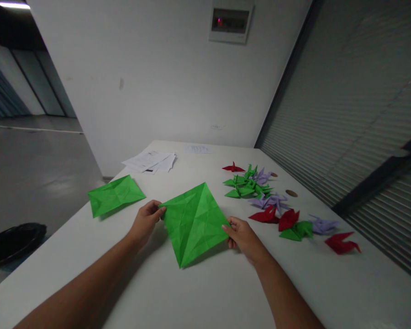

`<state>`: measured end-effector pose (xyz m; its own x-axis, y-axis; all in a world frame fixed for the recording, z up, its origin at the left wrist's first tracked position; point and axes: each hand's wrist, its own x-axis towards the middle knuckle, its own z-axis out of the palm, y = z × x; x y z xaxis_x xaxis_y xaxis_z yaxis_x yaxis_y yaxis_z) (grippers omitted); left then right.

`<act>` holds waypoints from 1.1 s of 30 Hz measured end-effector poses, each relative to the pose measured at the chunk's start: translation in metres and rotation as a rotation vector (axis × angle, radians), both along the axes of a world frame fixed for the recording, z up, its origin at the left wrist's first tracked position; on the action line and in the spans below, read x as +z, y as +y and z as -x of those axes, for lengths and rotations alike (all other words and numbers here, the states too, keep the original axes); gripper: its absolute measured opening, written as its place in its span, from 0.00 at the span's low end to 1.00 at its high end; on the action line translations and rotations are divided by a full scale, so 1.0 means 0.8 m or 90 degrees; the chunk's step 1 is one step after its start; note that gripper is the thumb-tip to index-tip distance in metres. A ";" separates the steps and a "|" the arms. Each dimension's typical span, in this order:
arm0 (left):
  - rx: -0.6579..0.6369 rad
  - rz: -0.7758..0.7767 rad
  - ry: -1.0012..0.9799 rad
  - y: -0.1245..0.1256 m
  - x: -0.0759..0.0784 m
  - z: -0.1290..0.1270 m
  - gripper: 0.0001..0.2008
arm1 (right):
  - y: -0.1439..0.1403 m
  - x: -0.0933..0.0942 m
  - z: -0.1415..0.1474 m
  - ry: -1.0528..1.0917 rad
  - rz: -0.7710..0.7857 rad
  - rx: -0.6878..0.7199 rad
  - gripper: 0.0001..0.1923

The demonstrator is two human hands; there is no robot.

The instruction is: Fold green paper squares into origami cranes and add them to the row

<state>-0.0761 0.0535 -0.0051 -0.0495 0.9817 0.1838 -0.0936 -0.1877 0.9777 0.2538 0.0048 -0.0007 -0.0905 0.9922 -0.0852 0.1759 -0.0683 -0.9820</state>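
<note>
Pinching a creased green paper square (194,223), left hand (145,222) and right hand (242,236) clamp opposite corners; no writing legible

On the white table (205,292): creased green paper square (194,222) near-centre, second green sheet (114,195) left, folded paper cranes (270,201) right, white printed papers (150,161) far.

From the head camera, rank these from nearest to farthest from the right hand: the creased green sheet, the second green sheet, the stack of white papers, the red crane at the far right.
Measured from the right hand:
1. Creased green sheet, pinched at its right corner.
2. Red crane, off to the right.
3. Second green sheet, beyond the left hand.
4. White papers, far back left on the table.
</note>
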 end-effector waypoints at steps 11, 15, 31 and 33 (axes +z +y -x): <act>-0.026 0.028 -0.015 0.002 -0.003 0.003 0.12 | 0.003 0.007 -0.007 0.044 -0.051 -0.061 0.16; -0.032 0.043 -0.025 0.004 -0.008 0.004 0.12 | 0.004 0.005 -0.009 0.050 -0.049 -0.069 0.16; -0.064 0.069 -0.068 0.002 -0.008 0.002 0.10 | 0.008 0.000 -0.010 0.100 -0.061 -0.120 0.20; -0.060 0.071 -0.087 0.002 -0.006 0.001 0.10 | 0.008 0.001 -0.010 0.095 -0.074 -0.145 0.18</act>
<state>-0.0771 0.0548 -0.0095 0.0268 0.9971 0.0708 -0.2390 -0.0624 0.9690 0.2619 0.0113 0.0001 0.1322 0.9908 0.0276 0.0224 0.0249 -0.9994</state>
